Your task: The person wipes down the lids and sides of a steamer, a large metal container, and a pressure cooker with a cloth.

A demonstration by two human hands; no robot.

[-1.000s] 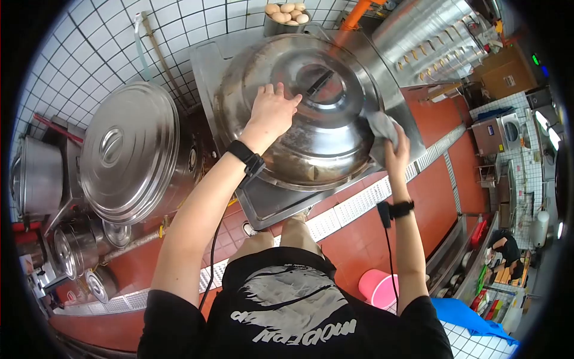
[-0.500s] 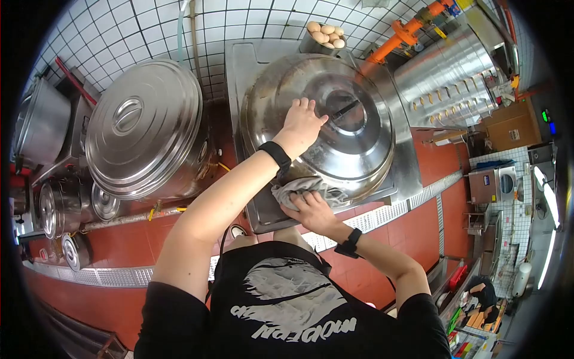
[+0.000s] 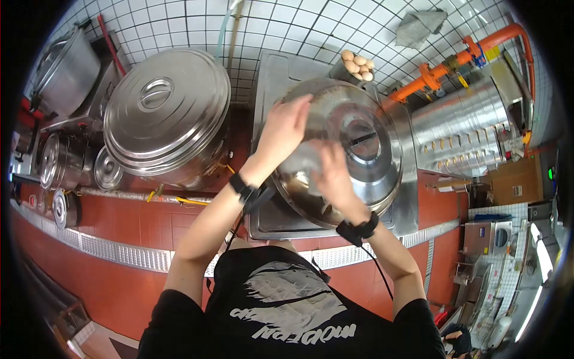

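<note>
The large domed metal lid (image 3: 385, 173) with a dark handle sits on the steel stove top (image 3: 272, 78). My left hand (image 3: 284, 128) is above the lid's left side, its fingers stretched out with nothing visible in them. My right hand (image 3: 336, 176) is blurred by motion over the front left of the lid, its fingers at a grey cloth (image 3: 301, 158). The cloth is smeared too and lies between my two hands; how far it touches the lid is hard to tell.
A tall lidded pot (image 3: 179, 119) stands to the left. A container of eggs (image 3: 359, 66) is behind the lid. An orange pipe (image 3: 439, 72) runs along the tiled wall, where another grey cloth (image 3: 421, 29) hangs. A person (image 3: 457, 341) is at far lower right.
My right hand has moved up and inward over the lid with the cloth. My left hand has shifted away from the handle, toward the lid's left edge. The view has tilted.
</note>
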